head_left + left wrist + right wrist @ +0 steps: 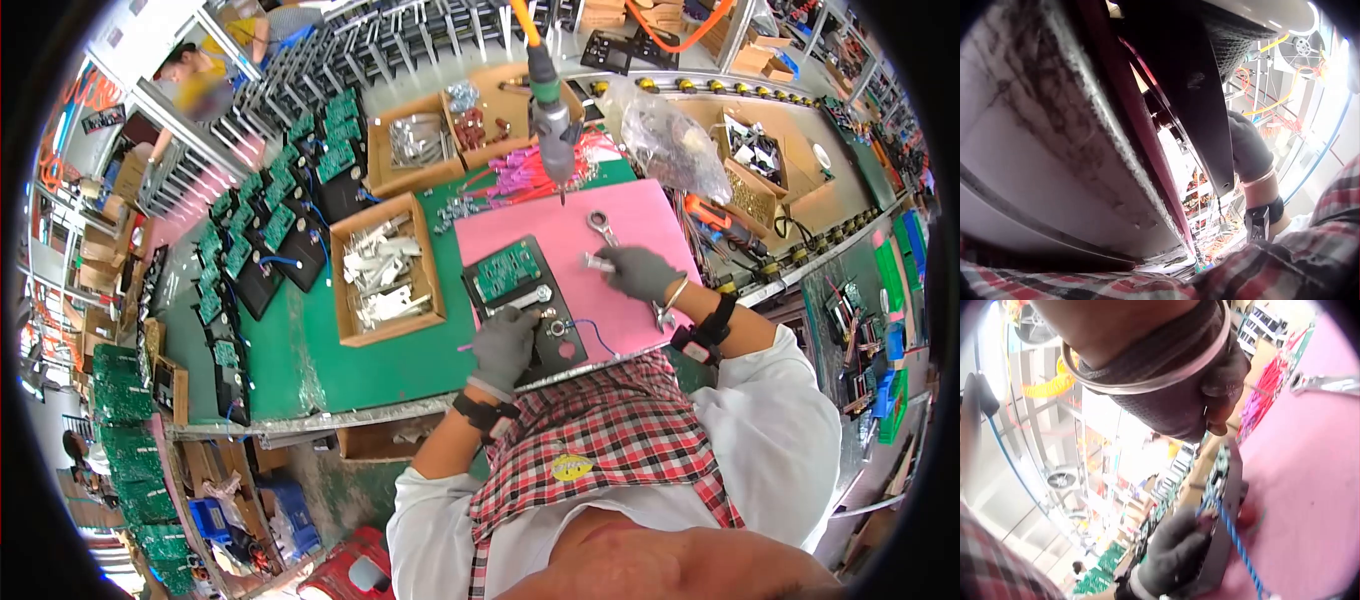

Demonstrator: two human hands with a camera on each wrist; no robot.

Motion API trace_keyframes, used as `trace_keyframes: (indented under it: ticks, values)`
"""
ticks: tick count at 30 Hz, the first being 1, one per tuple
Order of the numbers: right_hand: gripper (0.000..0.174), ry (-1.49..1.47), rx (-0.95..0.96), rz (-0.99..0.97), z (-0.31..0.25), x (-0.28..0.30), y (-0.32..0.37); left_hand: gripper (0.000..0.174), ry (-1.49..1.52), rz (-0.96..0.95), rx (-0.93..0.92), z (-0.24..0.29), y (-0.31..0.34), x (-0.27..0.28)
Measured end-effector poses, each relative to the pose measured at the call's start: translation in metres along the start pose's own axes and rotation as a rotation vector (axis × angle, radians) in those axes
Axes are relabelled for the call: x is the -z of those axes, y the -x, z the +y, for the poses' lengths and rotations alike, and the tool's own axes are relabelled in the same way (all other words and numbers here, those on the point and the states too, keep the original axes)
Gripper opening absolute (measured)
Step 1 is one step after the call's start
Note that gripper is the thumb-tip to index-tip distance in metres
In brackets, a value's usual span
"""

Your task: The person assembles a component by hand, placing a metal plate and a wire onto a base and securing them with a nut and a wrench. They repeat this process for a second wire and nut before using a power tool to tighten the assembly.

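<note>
A black panel (572, 355) lies on the pink mat (640, 205), carrying a green circuit board (507, 270), a silver wrench-shaped piece (530, 299) and a round metal fitting (558, 327) with a blue wire (1238, 544). My gloved left hand (503, 347) is over the panel's left side, fingertips bent beside the fitting; I cannot tell what they hold. A thin pink end (464, 348) sticks out beside it. My gloved right hand (640, 273) grips a small silver piece (598, 263) above the mat. Near that hand lies a ratchet wrench (600, 222), its middle hidden in the head view.
Cardboard boxes of white brackets (385, 262) and metal parts (418, 140) stand left and behind. Pink-red wires (525, 170) lie along the mat's back. A powered screwdriver (553, 130) hangs above. Rows of black panels with green boards (275, 225) fill the left side.
</note>
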State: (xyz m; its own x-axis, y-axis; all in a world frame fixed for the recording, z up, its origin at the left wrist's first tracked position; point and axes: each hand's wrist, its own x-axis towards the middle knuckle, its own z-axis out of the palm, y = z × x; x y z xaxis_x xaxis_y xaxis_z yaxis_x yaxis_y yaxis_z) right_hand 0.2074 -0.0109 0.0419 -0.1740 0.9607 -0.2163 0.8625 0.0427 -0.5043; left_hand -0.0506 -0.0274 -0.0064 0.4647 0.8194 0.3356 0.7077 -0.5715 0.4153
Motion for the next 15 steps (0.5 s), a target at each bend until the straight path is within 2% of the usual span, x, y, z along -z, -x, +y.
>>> trace_keyframes:
  ticks: [2,4,7,8,9,10,11,12,13,14,15]
  values:
    - [0.04,0.012,0.033,-0.091,-0.001,-0.011,-0.001,0.016,-0.006,0.015,-0.042,-0.002,-0.006,0.002]
    - [0.039,0.171,0.193,-0.023,-0.001,-0.01,-0.006,0.018,-0.009,0.037,-0.042,-0.004,-0.016,0.006]
    - [0.033,0.312,0.152,0.082,0.001,0.048,-0.031,0.019,0.037,-0.003,-0.043,-0.007,-0.027,0.014]
    - [0.028,0.233,0.133,0.153,0.021,0.06,-0.052,0.019,0.024,-0.036,-0.048,-0.007,-0.026,0.012]
    - [0.028,0.269,0.136,0.163,0.008,0.097,-0.056,0.019,0.037,-0.036,-0.05,-0.007,-0.025,0.012]
    - [0.026,0.252,0.196,0.286,0.027,0.108,-0.081,0.019,0.047,-0.046,-0.065,-0.009,-0.023,0.012]
    - [0.021,0.322,0.17,0.335,0.016,0.13,-0.098,0.021,0.072,-0.062,-0.067,-0.009,-0.024,0.013]
    - [0.025,0.297,0.278,0.395,0.04,0.139,-0.137,0.022,0.095,-0.078,-0.064,-0.009,-0.025,0.016]
    - [0.024,0.282,0.22,0.376,0.04,0.151,-0.167,0.023,0.113,-0.094,-0.059,-0.009,-0.025,0.017]
    - [0.022,0.427,0.145,0.333,0.017,0.168,-0.184,0.025,0.131,-0.108,-0.049,-0.009,-0.026,0.018]
    - [0.022,0.521,0.13,0.308,0.027,0.169,-0.226,0.028,0.11,-0.136,-0.04,-0.009,-0.027,0.02]
